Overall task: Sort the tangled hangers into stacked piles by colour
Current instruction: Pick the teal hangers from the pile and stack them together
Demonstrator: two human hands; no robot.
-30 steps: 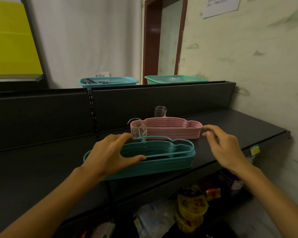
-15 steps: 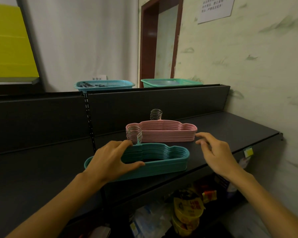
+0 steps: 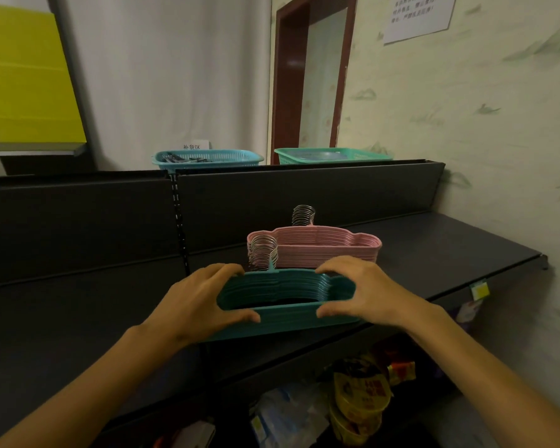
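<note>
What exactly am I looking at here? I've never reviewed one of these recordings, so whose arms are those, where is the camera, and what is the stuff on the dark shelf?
There is no machine: a person wears a wide-angle camera on the head, looking forward and down, so the two bare arms are that person's own. The only view is this head view. On the dark shelf lie two neat stacks of hangers with metal hooks: a teal stack in front and a pink stack behind it. The left hand grips the teal stack's left end and the right hand its right end, fingers over the top and thumbs on the front. Two baskets stand beyond the shelf's back panel.
</note>
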